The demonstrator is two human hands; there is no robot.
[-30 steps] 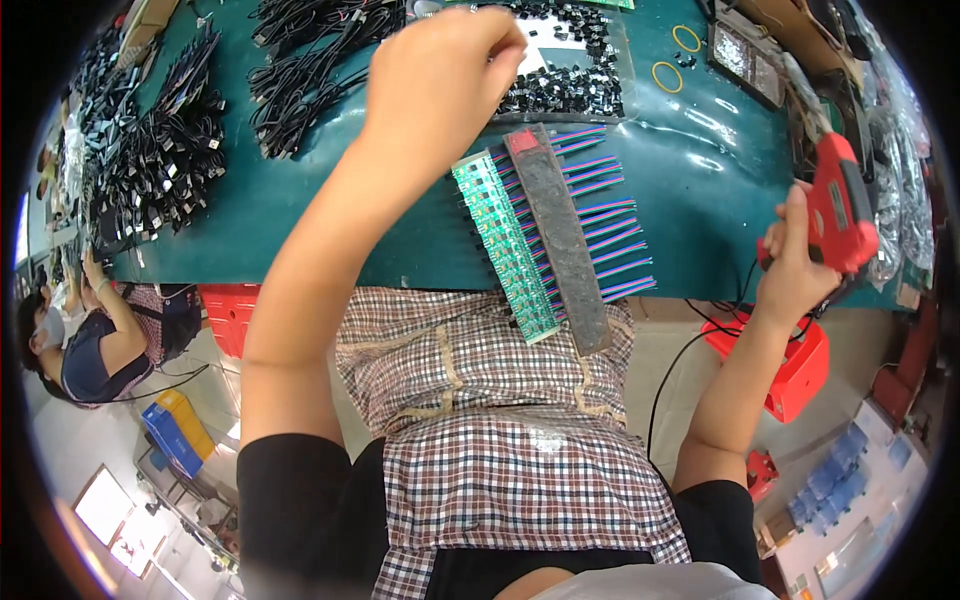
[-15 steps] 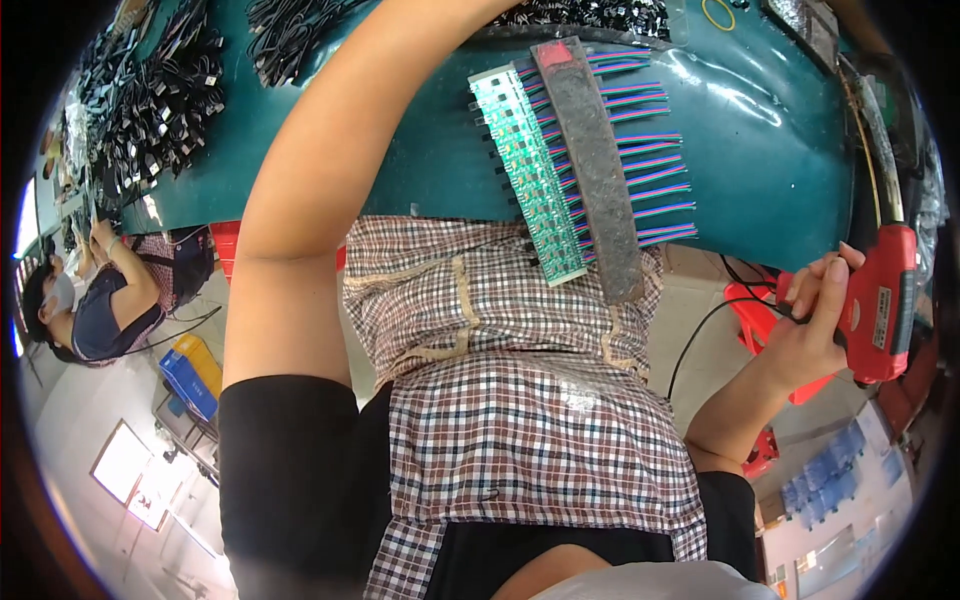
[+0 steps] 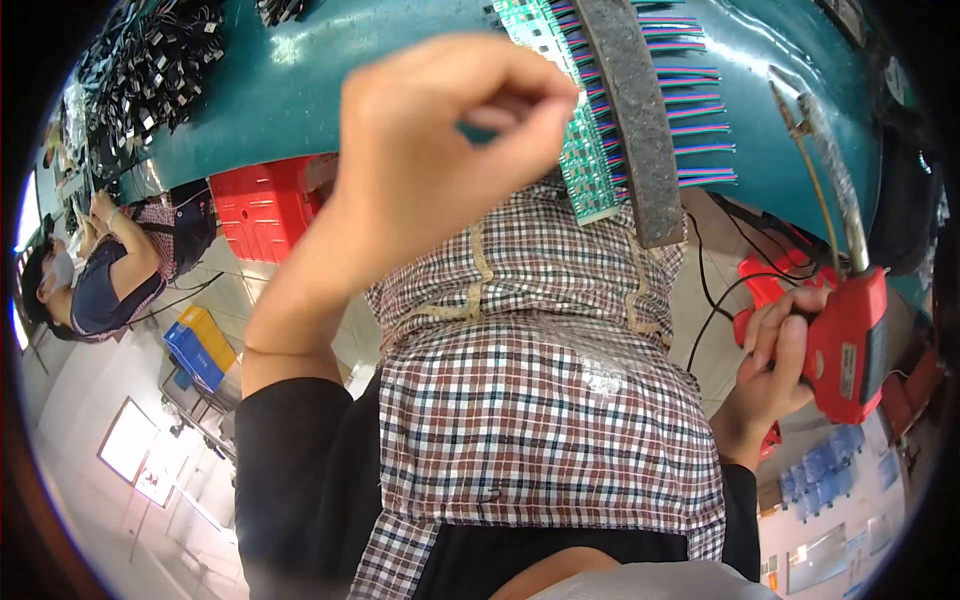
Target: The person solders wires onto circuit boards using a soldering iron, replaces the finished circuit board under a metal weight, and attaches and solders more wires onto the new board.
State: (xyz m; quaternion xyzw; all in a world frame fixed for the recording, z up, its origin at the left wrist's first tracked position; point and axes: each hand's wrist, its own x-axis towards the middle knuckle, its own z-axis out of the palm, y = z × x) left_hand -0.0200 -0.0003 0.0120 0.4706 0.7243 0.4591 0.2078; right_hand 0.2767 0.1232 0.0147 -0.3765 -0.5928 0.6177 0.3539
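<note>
Left hand (image 3: pixel 425 150) back in view, left of the grey bar (image 3: pixel 632 115)

Hand pose: Half a second earlier, the left hand is beyond the upper edge of view; it now stands over the near side of the work, with the elbow bent. Thumb and index finger draw together at the tips and point toward the bar; the remaining fingers curl inward. Motion blurs the hand; whether a small part sits between the fingertips cannot be told. Right hand (image 3: pixel 775 360) is right of the bar and closer to the body, lower against the bar than in the earlier frame. Its fingers wrap the grip of a red gun-shaped tool (image 3: pixel 845 350).

Surface and room: The bar rests on a green table (image 3: pixel 280 105), its near end passing the table edge above a checked apron (image 3: pixel 540 420). Black cables (image 3: pixel 160 75) lie in bundles far left of the bar. A co-worker (image 3: pixel 115 285) sits farther left, and a blue-and-yellow box (image 3: pixel 200 345) is at the lower left.

Orientation: A green circuit-board panel (image 3: pixel 590 165) lies just left of the bar, partly hidden by the left hand. Panel and bar share a long axis, slanting from far left to near right. Thin coloured wires (image 3: pixel 700 128) cross beneath the bar, free ends pointing right. The tool's metal barrel (image 3: pixel 840 180) points away from the body, leaning slightly toward the bar.
</note>
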